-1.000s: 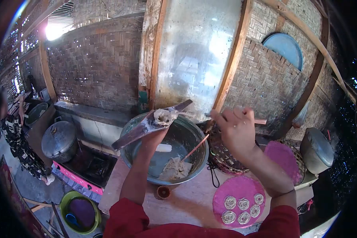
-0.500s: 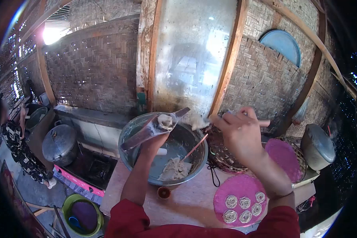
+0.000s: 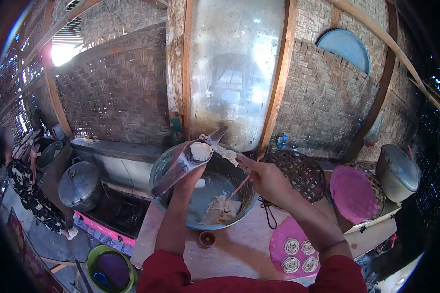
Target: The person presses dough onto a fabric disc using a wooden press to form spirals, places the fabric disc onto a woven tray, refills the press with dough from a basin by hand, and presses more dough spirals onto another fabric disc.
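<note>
Over the big metal basin point(image 3: 154, 171), my left hand point(image 3: 191, 177) is closed around a flat wooden press-like tool point(image 3: 168, 181) held at a slant. Pale dough point(image 3: 201, 152) fills the round opening in its middle. My right hand point(image 3: 266, 178) grips a utensil whose kind I cannot make out. Its end, coated with a lump of dough point(image 3: 227, 155), is at the tool's upper right edge. Inside the basin lie more dough point(image 3: 219, 209), a thin reddish stick point(image 3: 240, 186) and a small white piece point(image 3: 200, 183).
Right of the basin, coiled noodle-like rounds point(image 3: 291, 246) lie on a pink mat point(image 3: 280, 234). Behind are a woven basket point(image 3: 298, 171) and another pink mat point(image 3: 352, 195). A small brown cup point(image 3: 207, 239) stands in front. At left are a lidded pot point(image 3: 78, 185), a stove point(image 3: 124, 212) and another person point(image 3: 27, 185).
My right hand has come down and left, bringing the dough-coated utensil to the wooden tool. More dough now shows on the tool. The view has shifted slightly.
</note>
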A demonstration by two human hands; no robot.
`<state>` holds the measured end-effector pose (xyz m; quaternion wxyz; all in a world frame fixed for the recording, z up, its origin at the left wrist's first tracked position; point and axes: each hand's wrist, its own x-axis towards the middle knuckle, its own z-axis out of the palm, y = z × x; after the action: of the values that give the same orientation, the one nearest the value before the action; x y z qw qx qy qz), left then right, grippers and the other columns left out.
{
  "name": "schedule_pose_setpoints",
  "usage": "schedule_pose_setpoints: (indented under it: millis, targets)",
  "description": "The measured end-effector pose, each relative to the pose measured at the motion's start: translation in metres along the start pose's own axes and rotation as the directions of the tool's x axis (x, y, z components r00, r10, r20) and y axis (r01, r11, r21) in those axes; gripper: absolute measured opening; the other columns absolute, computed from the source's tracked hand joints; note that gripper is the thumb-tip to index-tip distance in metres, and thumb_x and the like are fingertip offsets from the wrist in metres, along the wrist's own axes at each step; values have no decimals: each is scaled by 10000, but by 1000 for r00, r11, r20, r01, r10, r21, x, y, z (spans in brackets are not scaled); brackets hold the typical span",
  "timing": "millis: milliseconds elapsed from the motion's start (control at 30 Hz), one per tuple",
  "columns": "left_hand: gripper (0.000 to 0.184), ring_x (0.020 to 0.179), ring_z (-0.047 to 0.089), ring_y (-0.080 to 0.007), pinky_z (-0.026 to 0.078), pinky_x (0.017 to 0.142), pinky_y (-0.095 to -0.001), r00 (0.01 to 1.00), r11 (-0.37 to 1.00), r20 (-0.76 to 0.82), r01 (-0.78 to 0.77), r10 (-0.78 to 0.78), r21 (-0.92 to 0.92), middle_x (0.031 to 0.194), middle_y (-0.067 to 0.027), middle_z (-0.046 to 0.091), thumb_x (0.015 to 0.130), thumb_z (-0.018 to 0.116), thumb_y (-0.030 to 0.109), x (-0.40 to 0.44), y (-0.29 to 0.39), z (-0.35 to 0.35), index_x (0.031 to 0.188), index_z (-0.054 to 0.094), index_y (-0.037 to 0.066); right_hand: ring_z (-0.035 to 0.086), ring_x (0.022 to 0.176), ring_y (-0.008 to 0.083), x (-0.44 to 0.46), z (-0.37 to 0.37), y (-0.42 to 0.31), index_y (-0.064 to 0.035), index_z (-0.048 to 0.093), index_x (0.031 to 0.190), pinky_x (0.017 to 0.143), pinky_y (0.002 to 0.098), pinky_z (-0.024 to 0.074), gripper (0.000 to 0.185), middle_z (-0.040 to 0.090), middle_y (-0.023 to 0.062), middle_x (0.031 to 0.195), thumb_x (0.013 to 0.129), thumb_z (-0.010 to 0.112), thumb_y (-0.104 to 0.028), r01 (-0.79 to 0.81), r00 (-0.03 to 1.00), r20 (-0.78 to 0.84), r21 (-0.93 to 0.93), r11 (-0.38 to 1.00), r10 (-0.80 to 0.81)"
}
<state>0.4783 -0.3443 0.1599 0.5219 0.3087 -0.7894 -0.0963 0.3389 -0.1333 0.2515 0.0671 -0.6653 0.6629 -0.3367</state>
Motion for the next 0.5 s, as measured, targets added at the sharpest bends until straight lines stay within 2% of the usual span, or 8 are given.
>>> schedule_pose_setpoints:
  millis: [100,167,200,267,300,367,433,500]
  targets:
    - [360,954,579,-259,456,845,-340,999,999,-45,-26,28,41,1012,-97,611,729,694,184,6,6,-2,1037,556,61,629,913,317,1,12,-4,-68,477,1289,725,392,499,466,621,204,1043,832,460,23,96,995,-5,-16,995,-96]
    - [392,988,570,-268,442,881,-341,998,989,57,-11,2,147,1055,-104,605,756,676,243,8,-11,4,1074,551,51,610,766,102,-1,22,2,-55,485,1282,658,236,455,475,639,204,1021,824,501,67,232,972,-41,40,972,-230]
    - [392,988,570,-268,442,881,-341,998,989,55,-10,2,148,1055,-104,605,756,676,243,6,-24,9,1074,551,51,610,766,102,-1,14,-2,-55,485,1282,658,236,455,475,639,204,1021,824,501,67,234,972,-40,40,971,-232]
    - [419,1075,534,-272,385,967,-351,961,974,-274,-101,43,-202,1139,-117,583,816,612,318,0,-51,16,1132,541,52,627,956,291,0,-11,-12,-63,521,1252,773,392,508,409,621,186,1077,845,501,-36,-32,962,262,378,925,-73]
    - [439,1134,495,-260,337,1009,-359,991,970,-92,77,-100,-229,1188,-101,563,812,627,309,9,-61,9,1155,533,52,627,956,291,3,-15,-8,-63,521,1252,773,392,508,409,621,186,1077,845,501,-36,-29,961,264,376,926,-77]
    - [440,1125,499,-234,336,1004,-371,980,953,-62,169,-190,-251,1187,-84,566,796,664,273,17,-72,0,1151,539,46,638,922,285,11,-14,7,-121,559,1229,758,395,519,382,642,148,1044,849,520,-112,56,883,450,-383,922,133]
    - [412,1055,547,-225,396,953,-355,968,961,-179,129,-176,-245,1122,-81,595,779,681,211,15,-73,-14,1123,549,28,644,865,293,12,38,59,-194,613,1170,718,393,524,335,654,107,970,847,522,-181,223,841,536,-463,858,70]
    - [462,998,577,-247,442,899,-348,919,797,-158,215,-360,-565,1074,-95,608,743,703,172,23,-34,-59,1133,538,-10,644,849,298,2,91,125,-211,630,1144,719,395,521,321,641,113,982,838,534,-194,353,858,512,-551,756,-28]
